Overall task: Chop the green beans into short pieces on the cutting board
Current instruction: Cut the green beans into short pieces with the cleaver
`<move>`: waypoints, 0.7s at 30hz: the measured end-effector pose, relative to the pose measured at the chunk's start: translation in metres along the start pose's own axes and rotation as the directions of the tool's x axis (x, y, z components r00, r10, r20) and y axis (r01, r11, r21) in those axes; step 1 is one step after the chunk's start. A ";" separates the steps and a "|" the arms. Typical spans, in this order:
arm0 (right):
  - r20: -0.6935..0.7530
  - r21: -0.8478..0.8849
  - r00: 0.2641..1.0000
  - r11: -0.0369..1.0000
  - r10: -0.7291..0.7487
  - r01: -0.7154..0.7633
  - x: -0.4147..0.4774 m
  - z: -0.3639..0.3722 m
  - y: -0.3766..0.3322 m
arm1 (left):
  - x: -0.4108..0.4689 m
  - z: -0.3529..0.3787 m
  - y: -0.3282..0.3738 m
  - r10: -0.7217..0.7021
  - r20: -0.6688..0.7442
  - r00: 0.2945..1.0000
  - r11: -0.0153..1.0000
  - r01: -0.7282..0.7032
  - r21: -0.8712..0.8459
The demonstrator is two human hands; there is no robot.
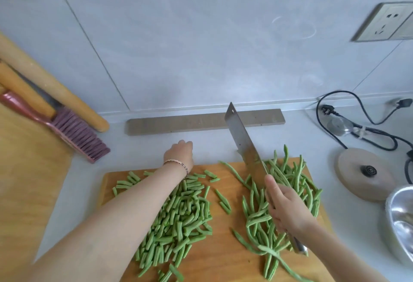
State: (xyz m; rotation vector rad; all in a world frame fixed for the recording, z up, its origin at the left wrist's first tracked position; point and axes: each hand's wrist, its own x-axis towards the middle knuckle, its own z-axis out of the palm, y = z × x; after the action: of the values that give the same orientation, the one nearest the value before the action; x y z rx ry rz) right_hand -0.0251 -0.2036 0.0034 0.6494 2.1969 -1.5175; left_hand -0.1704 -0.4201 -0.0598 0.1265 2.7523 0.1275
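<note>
Nearby, brush [76, 134] and kettle base [362, 173] flank the cutting board [223, 255].

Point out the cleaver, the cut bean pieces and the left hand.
cleaver [239, 132]: head view, flat of blade.
cut bean pieces [178, 219]: head view, middle of pile.
left hand [179, 154]: head view, back of hand.

Cutting board [223, 257]: one
Cleaver [240, 138]: one
Hands: two, left hand [178, 153] and right hand [288, 210]
Bean heaps: two, chopped pieces [178, 214] and whole beans [290, 176], each too many to count
Brush [76, 132]: one
Wooden strip [201, 123]: one
Plugs: two, near plug [327, 110] and far plug [405, 103]
Kettle base [353, 170]: one
Metal bowl [400, 221]: one
Bracelet [176, 163]: one
</note>
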 end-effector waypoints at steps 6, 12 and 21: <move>0.041 -0.026 0.999 1.000 -0.009 0.010 0.035 -0.026 -0.006 | 0.050 0.019 0.028 0.017 0.145 0.989 0.985 -0.042 0.169; 0.090 0.006 0.996 1.000 -0.006 0.005 0.051 -0.036 -0.006 | 0.049 0.024 0.025 -0.017 0.155 0.988 0.995 0.002 0.098; 0.119 0.024 0.990 0.997 -0.071 0.069 0.019 -0.045 0.005 | -0.004 0.003 0.012 -0.027 -0.170 0.985 0.999 0.021 -0.037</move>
State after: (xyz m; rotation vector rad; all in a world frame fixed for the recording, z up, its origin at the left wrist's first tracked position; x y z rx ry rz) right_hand -0.0399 -0.1568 0.0039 0.4784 2.1366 -1.5728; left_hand -0.1651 -0.4084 -0.0595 0.0756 2.9196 0.1878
